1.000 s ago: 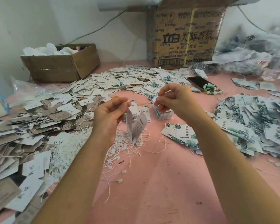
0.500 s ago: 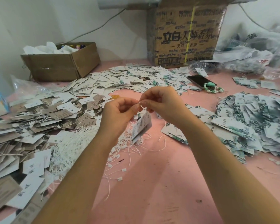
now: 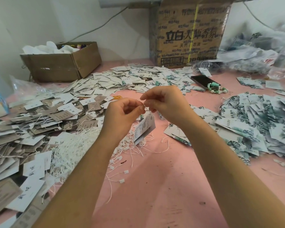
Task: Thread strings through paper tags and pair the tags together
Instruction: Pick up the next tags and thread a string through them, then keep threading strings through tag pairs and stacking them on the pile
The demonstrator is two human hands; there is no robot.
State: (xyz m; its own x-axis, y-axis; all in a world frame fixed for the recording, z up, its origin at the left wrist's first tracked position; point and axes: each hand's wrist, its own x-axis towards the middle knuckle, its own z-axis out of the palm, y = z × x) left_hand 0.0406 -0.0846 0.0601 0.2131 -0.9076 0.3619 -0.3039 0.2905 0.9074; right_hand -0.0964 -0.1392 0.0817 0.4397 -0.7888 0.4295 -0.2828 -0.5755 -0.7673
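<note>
Over the pink table my left hand (image 3: pixel 122 115) and my right hand (image 3: pixel 165 102) meet fingertip to fingertip, both pinching a thin white string. A pair of white printed paper tags (image 3: pixel 144 127) hangs from that string just below the fingers, tilted to the right. The string itself is nearly hidden between the fingertips. A tangle of loose white strings (image 3: pixel 76 148) lies on the table under my left forearm. Brown and white tags (image 3: pixel 39 119) are heaped at the left, leaf-printed tags (image 3: pixel 260 125) at the right.
A wide scatter of white tags (image 3: pixel 132 79) covers the table's far middle. A low open cardboard box (image 3: pixel 62 63) stands back left, a tall printed carton (image 3: pixel 189 33) behind. A black phone (image 3: pixel 200 80) and green bead bracelet (image 3: pixel 215 89) lie right of centre. Plastic bags (image 3: pixel 262 53) fill the back right.
My hands came together from about a hand's width apart and now pinch at one spot. The hanging tags swung from under my left hand toward the right.
</note>
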